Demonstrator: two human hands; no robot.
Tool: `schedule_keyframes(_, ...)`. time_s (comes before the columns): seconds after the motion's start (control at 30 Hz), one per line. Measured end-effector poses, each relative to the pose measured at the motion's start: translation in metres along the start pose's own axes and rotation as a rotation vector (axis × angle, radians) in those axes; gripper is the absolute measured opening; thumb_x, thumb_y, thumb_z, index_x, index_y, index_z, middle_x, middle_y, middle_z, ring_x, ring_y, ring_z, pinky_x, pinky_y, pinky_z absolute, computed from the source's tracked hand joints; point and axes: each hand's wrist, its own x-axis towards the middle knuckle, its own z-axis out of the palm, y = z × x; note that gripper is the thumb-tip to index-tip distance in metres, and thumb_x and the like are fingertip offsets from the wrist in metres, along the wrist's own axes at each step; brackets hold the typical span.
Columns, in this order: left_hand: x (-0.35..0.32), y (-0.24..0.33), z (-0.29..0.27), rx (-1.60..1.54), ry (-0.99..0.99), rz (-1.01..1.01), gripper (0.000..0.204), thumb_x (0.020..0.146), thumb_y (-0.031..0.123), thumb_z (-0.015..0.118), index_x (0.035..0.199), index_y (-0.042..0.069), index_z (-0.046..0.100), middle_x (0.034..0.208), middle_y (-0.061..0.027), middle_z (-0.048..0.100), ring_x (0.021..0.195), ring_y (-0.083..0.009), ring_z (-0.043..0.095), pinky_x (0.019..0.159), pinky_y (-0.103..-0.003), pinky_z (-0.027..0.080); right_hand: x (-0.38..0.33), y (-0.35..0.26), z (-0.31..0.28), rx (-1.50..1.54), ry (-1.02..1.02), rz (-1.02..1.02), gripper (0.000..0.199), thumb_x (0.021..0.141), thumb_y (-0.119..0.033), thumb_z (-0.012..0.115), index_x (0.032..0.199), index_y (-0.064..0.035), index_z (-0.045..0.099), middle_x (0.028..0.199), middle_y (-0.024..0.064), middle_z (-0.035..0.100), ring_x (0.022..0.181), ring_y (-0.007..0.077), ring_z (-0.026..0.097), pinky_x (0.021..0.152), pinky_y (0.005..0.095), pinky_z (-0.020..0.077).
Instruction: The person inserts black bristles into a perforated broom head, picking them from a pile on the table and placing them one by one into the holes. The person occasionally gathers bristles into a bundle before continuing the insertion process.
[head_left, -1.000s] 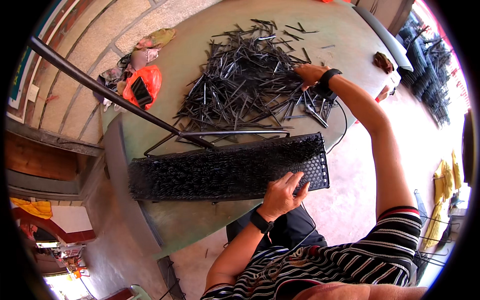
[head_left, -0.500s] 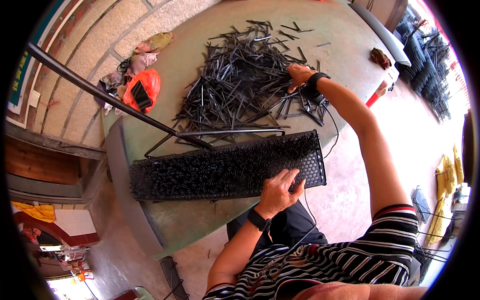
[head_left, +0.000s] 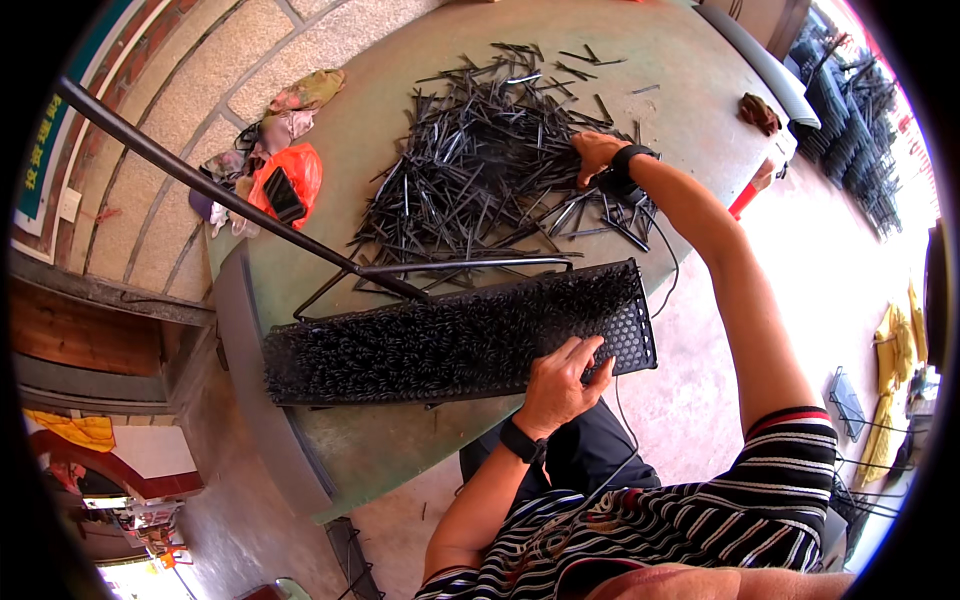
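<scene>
Now, in the head view, we see a round green table (head_left: pixel 690 70) with a big heap of thin black sticks (head_left: pixel 480 165) on its far part. Our right hand (head_left: pixel 597 155) reaches out over the table and lies on the right edge of this heap, with the fingers bent down among the sticks; we cannot tell if it already pinches one. Our left hand (head_left: pixel 562 385) rests on the near right end of a long black perforated panel (head_left: pixel 455 335). Its fingers are spread and curved over the panel's edge, and they press it more than they grasp it. The panel lies across the near side of the table and is mostly filled with upright sticks, only the right end shows bare holes. A dark metal frame (head_left: pixel 300 238) crosses the table just behind the panel. An orange bag (head_left: pixel 285 180) lies at the table's left edge.
</scene>
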Motion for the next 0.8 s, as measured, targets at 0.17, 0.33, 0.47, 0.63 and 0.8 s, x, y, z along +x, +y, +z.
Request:
schedule_keyframes(0.17,0.002,0.001,0.001,-0.026,0.005,0.019,0.023,0.073,0.007,0.070,0.094,0.001,0.061,0.063,-0.0036,0.052,0.043,-0.0120,0.046,0.040,-0.025,0.038,0.002,0.010,0.014,-0.046,0.141,-0.178,0.039,0.054,-0.019,0.075,0.083,-0.0002,0.058,0.080,0.0168,0.061,0.082,0.0347,0.061,0.067,0.0417,0.0493)
schedule_keyframes(0.33,-0.003,0.010,-0.006,-0.112,0.025,-0.027,0.016,0.074,0.003,0.069,0.090,0.001,0.063,0.063,-0.0035,0.053,0.043,-0.0092,0.044,0.040,-0.023,0.036,-0.010,-0.007,0.001,-0.171,0.165,-0.220,0.028,0.061,-0.016,0.068,0.079,0.0000,0.056,0.076,0.0179,0.060,0.078,0.0352,0.061,0.064,0.0433,0.0478)
schedule_keyframes(0.47,-0.007,0.042,-0.027,-0.113,0.100,-0.036,0.013,0.074,-0.002,0.067,0.087,0.001,0.065,0.060,-0.0023,0.052,0.043,-0.0073,0.044,0.041,-0.021,0.035,-0.017,-0.011,-0.015,-0.357,0.261,-0.334,0.021,0.066,-0.015,0.065,0.077,-0.0009,0.055,0.073,0.0159,0.060,0.072,0.0354,0.059,0.062,0.0434,0.0461)
schedule_keyframes(0.63,-0.002,0.080,-0.069,-0.223,0.114,-0.185,0.010,0.078,0.002,0.066,0.088,0.001,0.066,0.064,0.0001,0.058,0.049,-0.0031,0.047,0.045,-0.018,0.037,-0.022,-0.019,-0.049,-0.449,0.447,-0.516,0.014,0.078,-0.015,0.057,0.072,-0.0039,0.052,0.066,0.0122,0.058,0.066,0.0317,0.059,0.059,0.0437,0.0440)
schedule_keyframes(0.8,0.017,0.093,-0.099,-0.844,0.082,-0.424,0.027,0.085,0.005,0.058,0.111,-0.003,0.057,0.083,-0.0085,0.063,0.067,-0.0109,0.059,0.060,-0.022,0.048,-0.037,-0.027,-0.065,-0.485,0.440,-0.482,0.009,0.077,-0.011,0.056,0.072,-0.0032,0.056,0.065,0.0137,0.059,0.067,0.0331,0.060,0.060,0.0424,0.0455)
